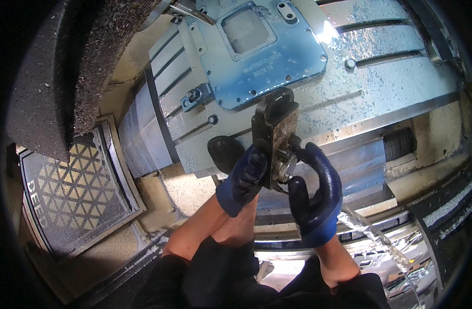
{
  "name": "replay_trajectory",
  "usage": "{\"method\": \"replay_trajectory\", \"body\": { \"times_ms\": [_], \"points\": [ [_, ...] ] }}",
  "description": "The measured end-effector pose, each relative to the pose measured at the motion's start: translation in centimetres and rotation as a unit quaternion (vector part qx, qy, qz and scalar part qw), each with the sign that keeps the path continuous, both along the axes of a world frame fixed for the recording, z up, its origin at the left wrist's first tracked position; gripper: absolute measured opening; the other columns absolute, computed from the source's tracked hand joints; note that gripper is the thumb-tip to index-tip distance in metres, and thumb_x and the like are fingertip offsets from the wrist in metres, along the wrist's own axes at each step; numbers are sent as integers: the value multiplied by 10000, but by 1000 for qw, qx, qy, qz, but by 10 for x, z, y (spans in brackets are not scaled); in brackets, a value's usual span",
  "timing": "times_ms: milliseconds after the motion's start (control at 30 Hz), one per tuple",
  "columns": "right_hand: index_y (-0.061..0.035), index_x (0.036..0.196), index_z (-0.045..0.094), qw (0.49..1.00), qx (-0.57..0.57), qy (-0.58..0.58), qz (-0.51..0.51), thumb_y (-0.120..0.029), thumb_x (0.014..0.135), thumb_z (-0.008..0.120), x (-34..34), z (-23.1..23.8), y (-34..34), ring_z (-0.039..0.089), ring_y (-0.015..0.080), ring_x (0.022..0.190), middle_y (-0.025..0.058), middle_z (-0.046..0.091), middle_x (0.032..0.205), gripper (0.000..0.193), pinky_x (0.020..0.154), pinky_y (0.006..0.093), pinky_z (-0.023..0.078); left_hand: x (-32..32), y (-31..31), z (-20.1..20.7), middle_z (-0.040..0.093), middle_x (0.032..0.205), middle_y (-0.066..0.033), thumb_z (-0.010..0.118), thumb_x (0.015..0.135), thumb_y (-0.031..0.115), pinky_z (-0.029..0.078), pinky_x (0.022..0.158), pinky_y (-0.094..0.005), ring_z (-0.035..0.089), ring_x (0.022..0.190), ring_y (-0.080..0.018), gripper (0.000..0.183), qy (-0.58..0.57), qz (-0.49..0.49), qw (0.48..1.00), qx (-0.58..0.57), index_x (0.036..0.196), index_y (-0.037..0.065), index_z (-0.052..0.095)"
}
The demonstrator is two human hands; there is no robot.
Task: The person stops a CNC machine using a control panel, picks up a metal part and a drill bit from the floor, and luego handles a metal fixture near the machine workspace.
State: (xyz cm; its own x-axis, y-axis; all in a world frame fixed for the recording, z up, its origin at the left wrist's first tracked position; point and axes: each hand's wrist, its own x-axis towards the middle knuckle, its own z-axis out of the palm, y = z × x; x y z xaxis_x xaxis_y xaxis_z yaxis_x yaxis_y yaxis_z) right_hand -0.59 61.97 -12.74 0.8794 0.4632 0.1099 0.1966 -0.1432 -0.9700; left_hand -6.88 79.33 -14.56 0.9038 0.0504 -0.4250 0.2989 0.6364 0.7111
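Observation:
Both my hands wear dark blue coated gloves. My left hand is closed around the lower left side of a dark, worn metal block with a thick loop at its top end. The block is held tilted upright above the near edge of a machine table. On its right face sits a hex-headed bolt with a bright metal end. My right hand curls about this bolt, forefinger above and thumb below, with a gap between finger and palm. Part of the grip is hidden behind the block.
Beyond the block, a blue rectangular plate with a square opening lies on the slotted machine table. A clamp stands at its left corner. Metal chips and wet drops speckle the table. A black rounded shape, like a shoe toe, is beside my left hand.

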Motion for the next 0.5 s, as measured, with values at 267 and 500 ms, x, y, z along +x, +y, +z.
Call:
{"method": "replay_trajectory", "body": {
  "times_ms": [267, 500],
  "points": [
    [-49, 1150, 687, 998, -46, -34, 11, -85, 804, 756, 23, 22, 8, 652, 278, 885, 112, 707, 1050, 354, 819, 366, 487, 8, -18, 3, 441, 1489, -82, 638, 863, 604, 349, 1157, -398, 431, 1358, -243, 835, -14, 115, 991, 66, 1507, 146, 368],
    [-78, 1095, 684, 996, -22, -83, 1, -147, 819, 733, 29, 14, 18, 602, 326, 723, 108, 643, 783, 289, 659, 441, 440, 4, -17, -5, 438, 1490, -90, 628, 871, 604, 358, 1154, -401, 438, 1354, -244, 829, -20, 104, 990, 92, 1505, 140, 362]
  ]
}}
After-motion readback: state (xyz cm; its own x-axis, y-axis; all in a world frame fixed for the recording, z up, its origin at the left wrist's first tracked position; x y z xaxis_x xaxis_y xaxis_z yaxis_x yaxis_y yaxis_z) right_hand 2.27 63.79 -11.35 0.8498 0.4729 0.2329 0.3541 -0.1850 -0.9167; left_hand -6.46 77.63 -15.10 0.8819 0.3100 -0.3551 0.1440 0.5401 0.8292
